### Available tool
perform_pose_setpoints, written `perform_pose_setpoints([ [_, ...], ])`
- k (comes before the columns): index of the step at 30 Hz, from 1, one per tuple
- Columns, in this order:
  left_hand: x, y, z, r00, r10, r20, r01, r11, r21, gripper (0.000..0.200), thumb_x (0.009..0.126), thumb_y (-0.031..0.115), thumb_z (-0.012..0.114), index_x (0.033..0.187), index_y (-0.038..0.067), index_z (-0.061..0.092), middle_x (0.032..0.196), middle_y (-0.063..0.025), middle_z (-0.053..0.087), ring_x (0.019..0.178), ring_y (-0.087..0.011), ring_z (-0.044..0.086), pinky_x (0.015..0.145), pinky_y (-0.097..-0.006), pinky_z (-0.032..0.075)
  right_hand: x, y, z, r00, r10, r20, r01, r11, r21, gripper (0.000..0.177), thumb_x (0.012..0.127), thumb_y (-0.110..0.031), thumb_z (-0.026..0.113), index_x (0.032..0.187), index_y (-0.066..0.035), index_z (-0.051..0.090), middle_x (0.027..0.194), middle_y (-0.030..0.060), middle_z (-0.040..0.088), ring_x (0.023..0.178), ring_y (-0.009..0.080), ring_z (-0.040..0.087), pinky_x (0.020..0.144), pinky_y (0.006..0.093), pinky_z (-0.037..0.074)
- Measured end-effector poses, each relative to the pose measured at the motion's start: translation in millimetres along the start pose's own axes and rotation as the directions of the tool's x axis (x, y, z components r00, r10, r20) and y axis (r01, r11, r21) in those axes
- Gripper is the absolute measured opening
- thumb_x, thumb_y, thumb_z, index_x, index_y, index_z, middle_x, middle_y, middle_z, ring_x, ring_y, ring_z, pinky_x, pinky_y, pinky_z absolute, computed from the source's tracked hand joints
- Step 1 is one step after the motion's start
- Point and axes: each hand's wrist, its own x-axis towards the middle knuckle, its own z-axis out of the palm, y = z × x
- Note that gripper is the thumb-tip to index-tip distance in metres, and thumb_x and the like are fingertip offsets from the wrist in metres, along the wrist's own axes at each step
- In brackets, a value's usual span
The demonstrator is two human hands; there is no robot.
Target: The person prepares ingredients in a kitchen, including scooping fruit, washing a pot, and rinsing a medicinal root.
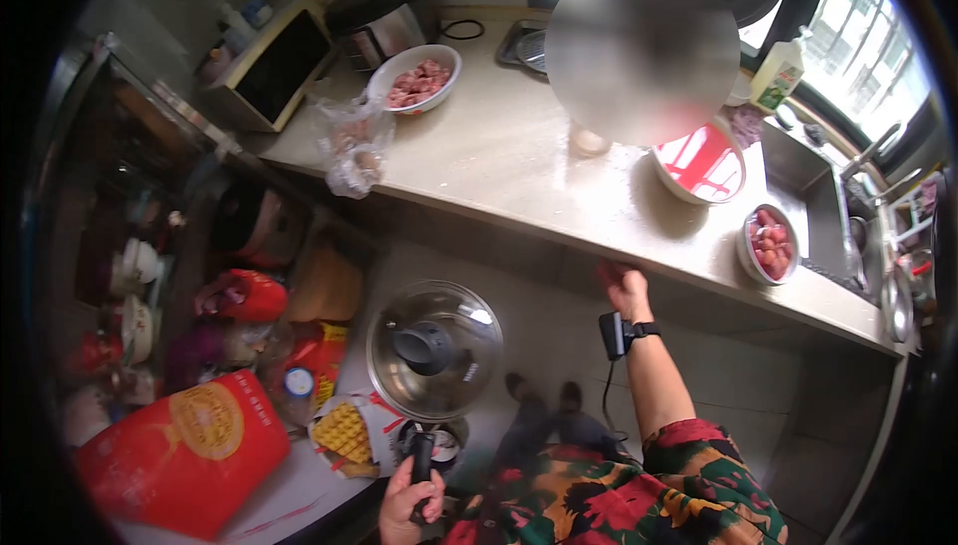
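My left hand point(407, 501) is closed around a black handle-like object point(422, 460) at the bottom of the view. What the object belongs to is not clear. Just beyond it is a clear round lid point(467, 375) with a dark knob, above the floor area. My right hand point(627, 290) is stretched out at the counter's front edge, fingers apart and slightly blurred, holding nothing visible. A black device is strapped to that wrist. On the counter point(499, 161) to the right are a bowl of reddish round fruit point(770, 244) and a white bowl with red inside point(702, 168).
A bowl of cut raw meat point(420, 83), a plastic bag point(354, 141), a microwave point(274, 66) and a pressure cooker point(384, 21) stand at the back left. A sink point(808, 186) is at the right. A red bag point(195, 455) and several packages lie lower left. A blurred patch hides part of the counter.
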Motion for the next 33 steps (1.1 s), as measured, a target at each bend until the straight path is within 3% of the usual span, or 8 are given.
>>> perform_pose_setpoints([
  [6,-11,-43,-39,0.999,-0.021,0.037,0.021,1.0,-0.011,0.016,0.081,0.009,0.046,0.096,0.002,0.046,0.052,-0.0009,0.04,0.038,-0.0061,0.035,0.036,-0.0179,0.027,-8,12,15,0.996,-0.07,0.056,0.065,0.994,0.087,0.026,0.071,0.008,0.039,0.094,0.004,0.05,0.1,0.0168,0.052,0.094,0.0311,0.052,0.083,0.0447,0.046],
  [12,23,-40,-89,0.941,-0.164,0.297,0.191,0.979,-0.066,0.051,0.071,0.0,0.051,0.119,0.001,0.034,0.065,-0.0101,0.047,0.042,-0.0134,0.044,0.036,-0.0252,0.037,-100,22,-37,1.0,-0.02,-0.02,0.012,0.946,-0.325,0.013,0.08,-0.019,0.052,0.08,-0.006,0.048,0.065,0.0047,0.053,0.051,0.0151,0.053,0.042,0.0237,0.045],
  [18,61,-23,-101,0.865,-0.27,0.423,0.268,0.961,0.066,0.05,0.073,0.001,0.053,0.119,0.001,0.035,0.066,-0.0098,0.048,0.04,-0.0127,0.044,0.034,-0.0246,0.036,-173,14,-99,0.934,-0.249,-0.257,0.025,0.761,-0.648,0.019,0.074,-0.016,0.055,0.076,-0.007,0.039,0.056,0.004,0.043,0.039,0.0128,0.04,0.032,0.0249,0.031],
  [22,85,-9,-85,0.794,-0.388,0.468,0.311,0.921,0.236,0.047,0.074,0.002,0.053,0.117,0.002,0.036,0.064,-0.0073,0.046,0.042,-0.011,0.043,0.036,-0.0229,0.036,-206,3,-119,0.834,-0.509,-0.213,-0.044,0.323,-0.945,0.023,0.068,-0.012,0.054,0.082,0.0,0.04,0.07,0.0109,0.05,0.068,0.026,0.05,0.06,0.0367,0.041],
  [26,113,-14,-65,0.712,-0.428,0.557,0.32,0.904,0.285,0.042,0.075,0.002,0.054,0.113,0.001,0.037,0.064,-0.0056,0.046,0.042,-0.0106,0.043,0.036,-0.0236,0.037,-253,22,-109,0.615,-0.705,0.353,0.295,-0.21,-0.932,0.041,0.068,-0.009,0.052,0.107,0.003,0.044,0.102,0.0189,0.048,0.102,0.0325,0.042,0.088,0.0361,0.035],
  [29,141,-29,-54,0.661,-0.43,0.615,0.271,0.901,0.338,0.042,0.075,0.003,0.055,0.113,0.002,0.037,0.063,-0.0085,0.048,0.041,-0.0119,0.045,0.034,-0.0245,0.038,-293,42,-68,0.99,-0.093,0.107,0.119,0.13,-0.984,0.031,0.076,-0.03,0.058,0.089,-0.002,0.06,0.092,0.0146,0.058,0.088,0.0267,0.055,0.078,0.0345,0.043],
  [31,153,-35,-34,0.651,-0.437,0.621,0.252,0.896,0.367,0.039,0.076,0.003,0.055,0.111,0.002,0.037,0.062,-0.0081,0.047,0.041,-0.0121,0.046,0.034,-0.0244,0.038,-297,53,-38,0.912,0.41,-0.016,-0.09,0.162,-0.983,0.051,0.082,-0.047,0.048,0.1,-0.001,0.059,0.093,0.0139,0.061,0.09,0.0193,0.055,0.078,0.0317,0.043],
  [33,163,-45,-10,0.664,-0.445,0.601,0.203,0.881,0.428,0.031,0.077,0.003,0.053,0.104,0.003,0.037,0.059,-0.0063,0.046,0.039,-0.0125,0.047,0.032,-0.0238,0.038,-288,73,-24,0.887,0.408,0.215,0.033,0.41,-0.911,0.054,0.084,-0.047,0.046,0.112,-0.001,0.051,0.089,0.0105,0.06,0.091,0.0155,0.054,0.079,0.0286,0.041],
])
